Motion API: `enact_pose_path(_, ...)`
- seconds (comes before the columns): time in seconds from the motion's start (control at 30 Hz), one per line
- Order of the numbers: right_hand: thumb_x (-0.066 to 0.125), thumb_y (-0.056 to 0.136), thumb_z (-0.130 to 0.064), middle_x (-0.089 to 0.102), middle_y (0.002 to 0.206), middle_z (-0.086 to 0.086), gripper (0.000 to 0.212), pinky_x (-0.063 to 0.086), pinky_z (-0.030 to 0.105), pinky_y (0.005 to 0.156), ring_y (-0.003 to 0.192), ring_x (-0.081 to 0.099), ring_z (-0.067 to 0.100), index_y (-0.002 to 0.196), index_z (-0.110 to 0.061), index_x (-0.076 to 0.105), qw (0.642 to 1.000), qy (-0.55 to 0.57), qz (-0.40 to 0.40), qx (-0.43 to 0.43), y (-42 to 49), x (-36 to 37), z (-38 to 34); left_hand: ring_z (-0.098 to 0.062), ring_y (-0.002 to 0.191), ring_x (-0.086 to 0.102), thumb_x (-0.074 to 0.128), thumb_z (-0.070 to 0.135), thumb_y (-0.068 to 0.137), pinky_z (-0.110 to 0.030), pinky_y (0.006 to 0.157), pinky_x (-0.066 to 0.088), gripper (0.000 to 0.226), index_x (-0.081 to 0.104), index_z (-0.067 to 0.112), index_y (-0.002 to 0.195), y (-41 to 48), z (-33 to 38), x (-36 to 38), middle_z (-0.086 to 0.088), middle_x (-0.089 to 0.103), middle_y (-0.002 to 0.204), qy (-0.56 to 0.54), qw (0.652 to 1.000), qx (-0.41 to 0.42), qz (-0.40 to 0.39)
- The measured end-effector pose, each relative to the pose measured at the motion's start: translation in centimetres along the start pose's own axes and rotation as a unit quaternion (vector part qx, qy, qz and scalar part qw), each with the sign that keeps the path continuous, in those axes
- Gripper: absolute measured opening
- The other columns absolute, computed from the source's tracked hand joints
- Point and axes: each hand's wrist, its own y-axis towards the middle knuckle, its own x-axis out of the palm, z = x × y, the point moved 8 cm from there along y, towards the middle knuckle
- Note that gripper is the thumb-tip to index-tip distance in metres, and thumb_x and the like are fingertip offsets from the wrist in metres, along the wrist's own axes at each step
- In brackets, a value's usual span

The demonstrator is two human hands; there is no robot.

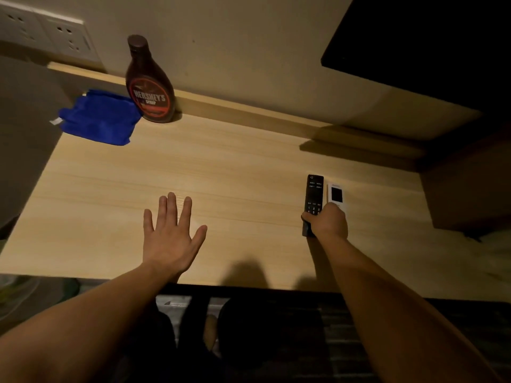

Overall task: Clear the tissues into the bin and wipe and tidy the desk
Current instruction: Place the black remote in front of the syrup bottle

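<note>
Gripping the near end of the black remote (314, 192), my right hand (327, 221) has its fingers curled over it on the right side of the desk (235, 167); the white remote (336, 194) lies just beside it on the right, parallel, and my knuckles cover its near end, so I cannot tell whether I hold both or only the black one; both long axes run straight away from me toward the wall. My left hand (168, 236) lies flat on the wood near the front edge, fingers spread wide, holding nothing. The blue cloth (99, 117) sits bunched at the far left corner, touching the syrup bottle (149, 87), which stands upright and capped against the back ledge; how full it is I cannot tell through the dark plastic. I judge the tidying to be the step in hand, squaring the remotes; if more wiping follows, the cloth lies forward and left of my left hand, the nearer one by far. No tissues lie on the desk in this view, and the bin is out of sight.
</note>
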Motion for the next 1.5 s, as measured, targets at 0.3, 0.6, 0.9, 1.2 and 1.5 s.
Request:
enact_pose_path(0.3, 0.082, 0.087, -0.020, 0.070, 0.112, 0.018, 0.025, 0.057, 0.045, 0.089, 0.100, 0.068, 0.034, 0.096, -0.004, 0.064, 0.980, 0.172, -0.080, 0.060, 0.1, 1.1, 0.0, -0.023, 0.154, -0.032, 0.004, 0.074, 0.097, -0.057, 0.125, -0.012, 0.081, -0.020, 0.030, 0.162, 0.2, 0.0, 0.0, -0.009, -0.026, 0.170, -0.006, 0.999, -0.001, -0.042)
enact_pose_path(0.6, 0.083, 0.085, -0.009, 0.071, 0.099, 0.014, 0.023, 0.052, 0.030, 0.058, 0.078, 0.066, 0.023, 0.094, -0.007, 0.061, 0.915, 0.357, -0.183, 0.039, -4.7, 4.9, -10.4, -0.021, 0.155, 0.022, 0.027, 0.073, 0.090, -0.052, 0.118, 0.024, 0.085, 0.027, 0.025, 0.161, 1.7, -3.0, -6.1, -0.002, 0.026, 0.169, -0.170, 0.984, 0.023, -0.035)
enact_pose_path(0.9, 0.086, 0.081, -0.007, 0.070, 0.092, 0.014, 0.029, 0.050, 0.026, 0.053, 0.068, 0.062, 0.020, 0.088, -0.007, 0.058, 0.902, 0.349, -0.253, -0.007, -9.6, 12.5, -25.1, -0.025, 0.160, 0.001, 0.024, 0.069, 0.100, -0.053, 0.126, 0.006, 0.083, 0.011, 0.019, 0.164, 3.6, -15.2, -9.0, -0.006, 0.004, 0.174, -0.096, 0.990, -0.101, 0.033)
enact_pose_path(1.2, 0.088, 0.079, -0.019, 0.075, 0.094, 0.014, 0.033, 0.059, 0.048, 0.087, 0.083, 0.071, 0.030, 0.076, -0.016, 0.056, 0.924, 0.287, -0.251, -0.038, -12.2, 19.6, -34.2, -0.026, 0.160, -0.008, -0.001, 0.080, 0.092, -0.057, 0.127, -0.001, 0.094, -0.003, 0.021, 0.165, 5.0, -21.8, -6.3, -0.008, -0.011, 0.173, -0.017, 0.993, -0.115, -0.022)
enact_pose_path(1.5, 0.082, 0.086, -0.025, 0.070, 0.092, 0.005, 0.026, 0.043, 0.028, 0.061, 0.071, 0.060, 0.016, 0.090, -0.010, 0.062, 0.954, 0.235, -0.173, -0.069, -12.9, 19.6, -37.3, -0.042, 0.143, 0.045, 0.039, 0.065, 0.094, -0.065, 0.113, 0.033, 0.083, 0.047, 0.006, 0.152, 5.2, -22.1, -5.9, -0.023, 0.042, 0.157, 0.021, 0.997, -0.073, 0.027)
